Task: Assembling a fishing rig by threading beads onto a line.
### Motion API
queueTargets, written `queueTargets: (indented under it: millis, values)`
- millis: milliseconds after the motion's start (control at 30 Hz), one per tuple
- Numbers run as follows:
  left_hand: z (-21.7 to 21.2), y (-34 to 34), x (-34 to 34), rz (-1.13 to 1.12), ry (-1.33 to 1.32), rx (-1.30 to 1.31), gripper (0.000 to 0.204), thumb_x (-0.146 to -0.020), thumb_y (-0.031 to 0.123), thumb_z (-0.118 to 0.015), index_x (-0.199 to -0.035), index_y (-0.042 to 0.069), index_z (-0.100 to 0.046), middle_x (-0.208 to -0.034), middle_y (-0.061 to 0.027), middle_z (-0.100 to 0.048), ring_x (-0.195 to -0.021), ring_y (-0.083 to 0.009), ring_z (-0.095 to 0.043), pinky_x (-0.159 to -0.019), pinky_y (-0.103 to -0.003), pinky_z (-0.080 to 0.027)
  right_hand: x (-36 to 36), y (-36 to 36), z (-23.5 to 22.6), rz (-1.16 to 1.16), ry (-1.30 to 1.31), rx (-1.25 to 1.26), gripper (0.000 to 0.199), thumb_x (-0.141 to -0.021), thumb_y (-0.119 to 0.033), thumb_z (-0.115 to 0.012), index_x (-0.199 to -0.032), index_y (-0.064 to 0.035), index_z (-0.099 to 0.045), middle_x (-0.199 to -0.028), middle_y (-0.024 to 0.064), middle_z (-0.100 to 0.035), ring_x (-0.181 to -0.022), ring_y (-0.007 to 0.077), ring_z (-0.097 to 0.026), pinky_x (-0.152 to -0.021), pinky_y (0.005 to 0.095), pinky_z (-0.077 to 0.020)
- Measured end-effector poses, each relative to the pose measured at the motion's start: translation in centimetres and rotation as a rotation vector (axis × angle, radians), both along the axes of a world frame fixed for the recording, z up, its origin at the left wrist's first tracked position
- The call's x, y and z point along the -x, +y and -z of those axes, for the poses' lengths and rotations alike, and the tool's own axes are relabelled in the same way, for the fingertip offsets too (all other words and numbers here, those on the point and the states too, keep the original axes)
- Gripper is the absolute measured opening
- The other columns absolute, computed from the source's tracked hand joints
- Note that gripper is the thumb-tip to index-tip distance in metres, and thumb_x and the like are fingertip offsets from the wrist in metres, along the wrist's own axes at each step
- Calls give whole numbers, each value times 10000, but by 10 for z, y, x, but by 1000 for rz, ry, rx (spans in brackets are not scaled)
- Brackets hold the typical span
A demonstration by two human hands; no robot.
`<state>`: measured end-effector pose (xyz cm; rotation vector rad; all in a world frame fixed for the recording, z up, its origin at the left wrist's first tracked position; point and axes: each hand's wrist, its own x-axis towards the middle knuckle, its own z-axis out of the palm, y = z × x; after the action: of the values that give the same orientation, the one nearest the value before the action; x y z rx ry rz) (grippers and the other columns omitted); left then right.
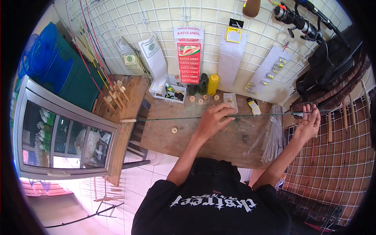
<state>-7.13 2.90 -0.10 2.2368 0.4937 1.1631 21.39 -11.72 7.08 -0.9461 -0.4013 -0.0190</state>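
A thin dark green fishing rod point(168, 118) lies crosswise above the wooden table, its pale handle point(128, 120) at the left end. My left hand point(213, 122) is closed around the middle of the rod with the fingers pointing right. Farther right, my right hand point(308, 123) pinches the thin part of the rod, fingers upward. A small whitish bit shows by its fingertips; I cannot make out what it is. Behind my left hand stands a small clear box point(230, 101), with a black and yellow packet point(253, 106) to its right.
Several wooden rings lie about the table point(176, 145), one ring point(174, 130) nearer me. A white tray point(172, 94), a yellow bottle point(212, 84) and dark jars stand at the back. Clear plastic sleeves point(273, 141) lie right. A glass cabinet point(66, 137) stands left; fishing reels point(299, 21) hang above.
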Motion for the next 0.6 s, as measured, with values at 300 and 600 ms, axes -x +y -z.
queueTargets:
  millis: [300, 600]
  values:
    - [31, 40, 149, -126, 79, 231, 453, -634, 229, -803, -1038, 77, -663, -1152, -76, -569, -1103, -246, -512, -949, -376, -380, 16, 15, -39, 105, -154, 43, 235, -916, -151, -548, -1051, 37, -505, -1128, 169, -577, -927, 281, -622, -727, 397, -591]
    - [224, 27, 261, -681, 327, 537, 508, -648, 324, -800, -1037, 55, -616, -1083, -184, -511, -1029, -352, -491, -874, -462, -393, 32, 27, -40, 244, -113, -21, 246, -901, -173, -577, -1065, -2, -513, -1089, 123, -608, -871, 189, -617, -624, 347, -602]
